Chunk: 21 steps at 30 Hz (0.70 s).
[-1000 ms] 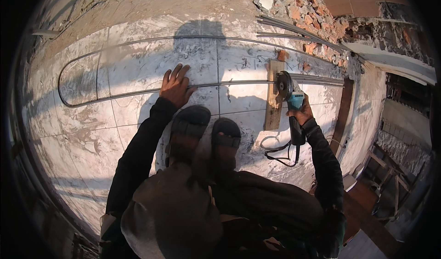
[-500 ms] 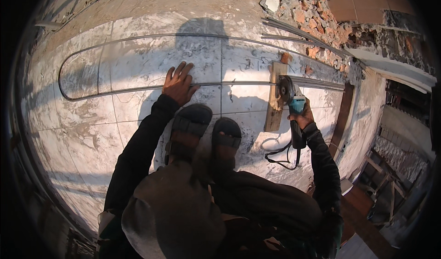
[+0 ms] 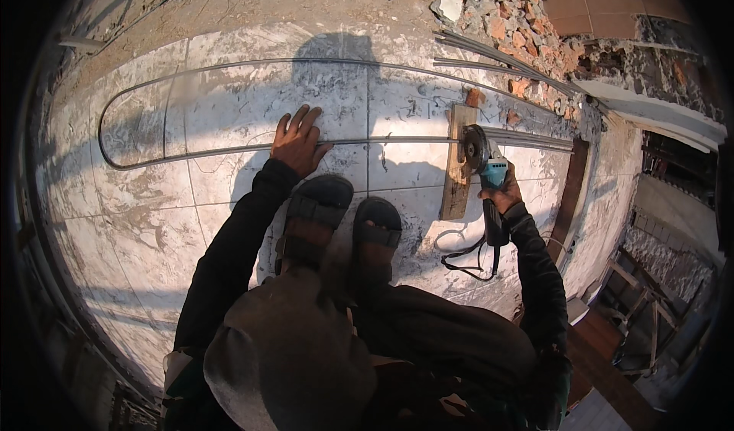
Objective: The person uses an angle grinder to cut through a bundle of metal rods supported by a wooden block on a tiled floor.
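Observation:
A long steel rebar [image 3: 229,149], bent into a loop at the far left, lies on the tiled floor. My left hand [image 3: 297,144] rests on its near length, fingers spread and pointing away from me. In my right hand [image 3: 502,195] is a teal and black angle grinder [image 3: 495,172], gripped round its body. Its disc [image 3: 475,149] stands at the rebar, above a wooden board [image 3: 457,192] that lies crosswise under the bar. Whether the disc touches the metal or spins I cannot tell. The grinder's black cord [image 3: 466,266] curls on the floor below it.
Several more rebars [image 3: 527,142] lie to the right of the disc, and others [image 3: 497,60] lie farther back. Broken brick rubble [image 3: 497,14] is heaped at the far right. A brown beam [image 3: 570,194] borders the floor on the right. My sandalled feet [image 3: 321,201] stand close behind the rebar.

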Tool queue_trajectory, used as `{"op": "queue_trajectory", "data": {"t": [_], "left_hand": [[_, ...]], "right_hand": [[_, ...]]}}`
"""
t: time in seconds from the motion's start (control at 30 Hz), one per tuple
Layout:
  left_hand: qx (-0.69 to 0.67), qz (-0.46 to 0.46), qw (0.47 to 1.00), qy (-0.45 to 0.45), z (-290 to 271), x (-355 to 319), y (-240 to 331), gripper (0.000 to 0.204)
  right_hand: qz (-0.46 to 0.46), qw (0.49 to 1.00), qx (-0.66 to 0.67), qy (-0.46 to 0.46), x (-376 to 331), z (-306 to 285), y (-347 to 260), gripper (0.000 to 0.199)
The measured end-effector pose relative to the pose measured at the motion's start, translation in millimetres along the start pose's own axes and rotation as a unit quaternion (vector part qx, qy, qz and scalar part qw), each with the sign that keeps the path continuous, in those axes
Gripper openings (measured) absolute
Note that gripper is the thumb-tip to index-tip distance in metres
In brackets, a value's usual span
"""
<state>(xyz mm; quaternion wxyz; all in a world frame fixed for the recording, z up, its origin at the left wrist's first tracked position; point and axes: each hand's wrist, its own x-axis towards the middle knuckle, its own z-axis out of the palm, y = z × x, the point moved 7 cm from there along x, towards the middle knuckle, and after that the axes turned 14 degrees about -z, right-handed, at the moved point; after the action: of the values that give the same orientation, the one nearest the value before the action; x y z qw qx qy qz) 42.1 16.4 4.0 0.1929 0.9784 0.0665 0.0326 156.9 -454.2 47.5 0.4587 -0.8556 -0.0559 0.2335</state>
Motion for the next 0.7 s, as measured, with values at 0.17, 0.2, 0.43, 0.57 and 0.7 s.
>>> {"op": "queue_trajectory", "data": {"t": [0.17, 0.2, 0.43, 0.57, 0.7], "left_hand": [[0.005, -0.009, 1.0, -0.017, 0, 1, 0, 0.037], [0.007, -0.011, 1.0, -0.023, 0, 1, 0, 0.037], [-0.001, -0.01, 1.0, -0.024, -1, 2, 1, 0.037], [-0.001, -0.006, 1.0, -0.019, -1, 2, 1, 0.038], [0.0, -0.006, 1.0, -0.018, 0, 1, 0, 0.038]], "right_hand": [[0.01, 1.0, 0.007, 0.002, -2, 5, -12, 0.092], [0.014, 1.0, 0.009, 0.002, -2, 6, -13, 0.092], [0.014, 1.0, 0.002, 0.007, 0, 5, -7, 0.094], [0.008, 1.0, 0.008, 0.002, 2, 4, -4, 0.095], [0.007, 1.0, 0.02, -0.001, 3, 5, -3, 0.095]]}}
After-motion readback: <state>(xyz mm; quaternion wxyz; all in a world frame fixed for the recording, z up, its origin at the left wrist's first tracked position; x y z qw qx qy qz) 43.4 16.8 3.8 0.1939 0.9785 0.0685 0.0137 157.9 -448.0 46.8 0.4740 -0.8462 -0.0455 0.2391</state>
